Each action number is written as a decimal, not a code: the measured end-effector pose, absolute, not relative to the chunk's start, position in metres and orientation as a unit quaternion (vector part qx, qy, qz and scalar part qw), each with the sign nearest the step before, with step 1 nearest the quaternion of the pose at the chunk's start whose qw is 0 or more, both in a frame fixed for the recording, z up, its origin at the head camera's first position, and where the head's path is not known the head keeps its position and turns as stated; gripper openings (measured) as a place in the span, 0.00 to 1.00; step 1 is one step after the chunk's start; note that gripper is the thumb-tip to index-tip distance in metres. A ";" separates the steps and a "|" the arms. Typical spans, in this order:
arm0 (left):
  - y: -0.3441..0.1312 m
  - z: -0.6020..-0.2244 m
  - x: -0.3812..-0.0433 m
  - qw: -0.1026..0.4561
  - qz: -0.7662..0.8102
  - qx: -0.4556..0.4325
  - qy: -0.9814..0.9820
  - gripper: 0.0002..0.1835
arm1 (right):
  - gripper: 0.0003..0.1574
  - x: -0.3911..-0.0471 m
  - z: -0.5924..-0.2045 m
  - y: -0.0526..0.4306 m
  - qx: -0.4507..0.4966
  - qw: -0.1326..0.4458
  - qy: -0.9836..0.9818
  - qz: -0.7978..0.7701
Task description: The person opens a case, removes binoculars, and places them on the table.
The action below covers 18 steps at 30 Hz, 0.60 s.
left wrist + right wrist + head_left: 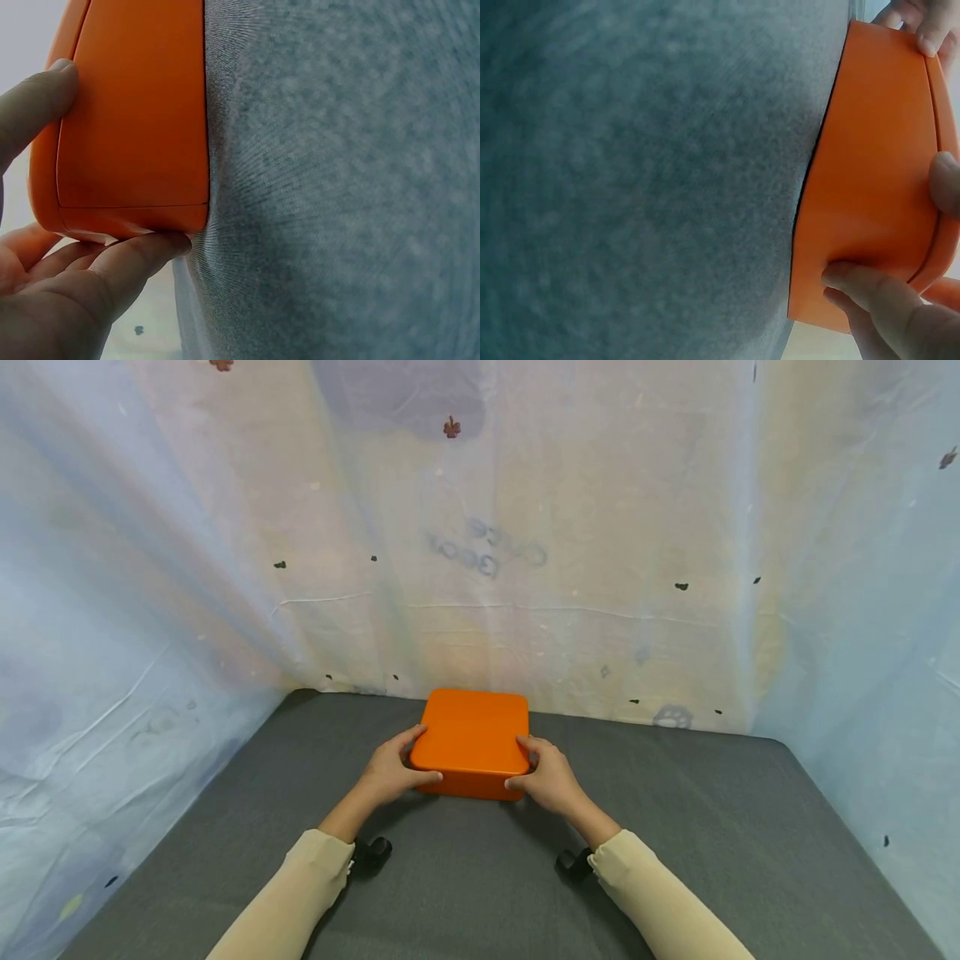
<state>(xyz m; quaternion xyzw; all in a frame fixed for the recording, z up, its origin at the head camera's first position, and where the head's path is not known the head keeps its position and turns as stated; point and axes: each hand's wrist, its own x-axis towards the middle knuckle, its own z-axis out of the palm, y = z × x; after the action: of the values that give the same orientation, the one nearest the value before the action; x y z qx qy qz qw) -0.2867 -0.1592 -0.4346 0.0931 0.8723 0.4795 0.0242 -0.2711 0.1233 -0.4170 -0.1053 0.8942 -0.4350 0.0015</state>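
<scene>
An orange lidded box point(471, 735) with rounded corners sits on the grey cloth surface, near its back edge. My left hand point(390, 772) grips the box's left side, thumb on the front near the lid seam and fingers along the side wall. On the opposite side, my right hand point(553, 779) holds it the same way, thumb at the front right corner. In the left wrist view the seam between lid and body shows as a thin line close to the thumb point(45, 97). The lid point(946, 112) lies flush on the body in the right wrist view.
The grey table point(465, 877) carries the box. A pale patterned curtain point(525, 527) hangs close behind the table and along both sides. Black curved pieces stick out at the left wrist point(372, 853) and the right wrist point(573, 864).
</scene>
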 end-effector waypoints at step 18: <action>-0.160 -0.433 -0.287 0.032 0.480 0.093 0.872 0.52 | 0.48 -0.272 -0.416 0.123 -0.108 -0.002 0.897 -0.428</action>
<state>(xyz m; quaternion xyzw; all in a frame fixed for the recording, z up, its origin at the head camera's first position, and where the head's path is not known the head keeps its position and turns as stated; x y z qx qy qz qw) -0.2869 -0.1602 -0.4333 0.0931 0.8715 0.4804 0.0323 -0.2721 0.1233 -0.4161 -0.1080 0.8972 -0.4282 -0.0022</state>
